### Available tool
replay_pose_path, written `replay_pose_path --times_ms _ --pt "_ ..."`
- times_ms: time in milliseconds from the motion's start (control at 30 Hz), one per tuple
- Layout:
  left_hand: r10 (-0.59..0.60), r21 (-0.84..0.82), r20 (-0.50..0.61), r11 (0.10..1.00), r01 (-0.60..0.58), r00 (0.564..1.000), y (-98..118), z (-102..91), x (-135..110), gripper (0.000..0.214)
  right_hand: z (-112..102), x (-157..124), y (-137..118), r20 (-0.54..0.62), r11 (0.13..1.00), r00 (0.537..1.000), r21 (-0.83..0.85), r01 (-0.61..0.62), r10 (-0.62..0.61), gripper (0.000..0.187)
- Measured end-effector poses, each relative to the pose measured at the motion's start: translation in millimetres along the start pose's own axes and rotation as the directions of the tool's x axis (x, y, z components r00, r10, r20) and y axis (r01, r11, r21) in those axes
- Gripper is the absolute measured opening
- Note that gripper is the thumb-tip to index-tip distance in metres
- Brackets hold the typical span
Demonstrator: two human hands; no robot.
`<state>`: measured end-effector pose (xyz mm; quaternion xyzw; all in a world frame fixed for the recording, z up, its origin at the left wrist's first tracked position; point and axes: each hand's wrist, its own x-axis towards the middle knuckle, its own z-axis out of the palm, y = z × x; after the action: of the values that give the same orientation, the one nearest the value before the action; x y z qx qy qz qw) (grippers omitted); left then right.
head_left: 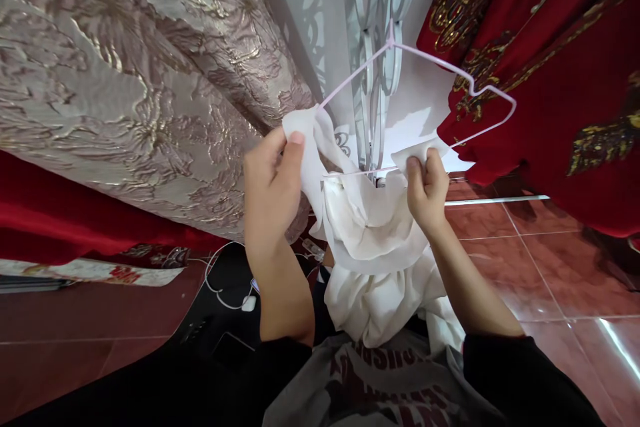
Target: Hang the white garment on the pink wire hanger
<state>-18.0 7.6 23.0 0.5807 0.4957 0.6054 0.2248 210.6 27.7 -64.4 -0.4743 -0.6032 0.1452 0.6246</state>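
Note:
A white garment (380, 260) hangs down over my lap, its neck opening facing up toward me. My left hand (275, 187) is closed on the cloth at its left shoulder, thumb on top. At the other shoulder, my right hand (427, 187) pinches the white cloth between thumb and fingers. A pale pink wire hanger (430, 57) stands tilted behind the garment. Its left arm runs under the cloth near my left hand, while most of its right arm is bare beyond my right hand. The hanger's lower bar crosses the neck opening.
Grey-pink brocade curtains (150, 80) fill the left side. Red cloth with gold embroidery (550, 80) hangs at the right. White curled metalwork (373, 47) rises behind the hanger. A white cable and plug (249, 303) lie on a black surface (220, 327) by my left arm. Red tiles (540, 273) cover the floor.

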Motion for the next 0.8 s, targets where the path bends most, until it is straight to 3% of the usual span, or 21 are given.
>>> replay_pose_path --times_ms 100,200,300,433,500,600,700,800 --pt "0.153 0.177 0.033 0.972 -0.156 0.988 -2 4.9 6 0.032 -2 1 -7 0.018 0.995 0.999 0.085 -0.049 0.048 0.039" --pt "0.185 0.203 0.011 0.962 -0.183 0.983 -14 5.5 13 0.039 -15 10 -7 -0.031 0.955 0.983 0.245 -0.168 0.180 0.028" --pt "0.180 0.181 0.019 0.967 -0.181 0.983 -23 1.0 19 0.039 -45 34 10 -0.172 0.896 0.930 0.372 -0.243 0.324 0.017" --pt "0.195 0.146 0.040 0.969 -0.199 0.980 -22 -8.6 24 0.042 -96 81 39 -0.306 0.877 0.867 0.407 -0.254 0.393 0.027" --pt "0.195 0.139 0.041 0.970 -0.199 0.980 -20 -11.0 25 0.042 -114 104 41 -0.223 0.884 0.889 0.352 -0.308 0.399 0.025" --pt "0.188 0.150 0.045 0.970 -0.192 0.981 -17 -9.6 24 0.038 -122 122 17 -0.007 0.910 0.933 0.223 -0.350 0.360 0.015" --pt "0.183 0.168 0.047 0.968 -0.188 0.982 -17 -4.2 21 0.035 -112 121 -23 0.136 0.940 0.942 0.109 -0.323 0.307 0.009" --pt "0.189 0.170 0.011 0.967 -0.188 0.982 -18 1.5 19 0.038 -96 112 -55 0.170 0.947 0.937 0.044 -0.318 0.306 0.024"
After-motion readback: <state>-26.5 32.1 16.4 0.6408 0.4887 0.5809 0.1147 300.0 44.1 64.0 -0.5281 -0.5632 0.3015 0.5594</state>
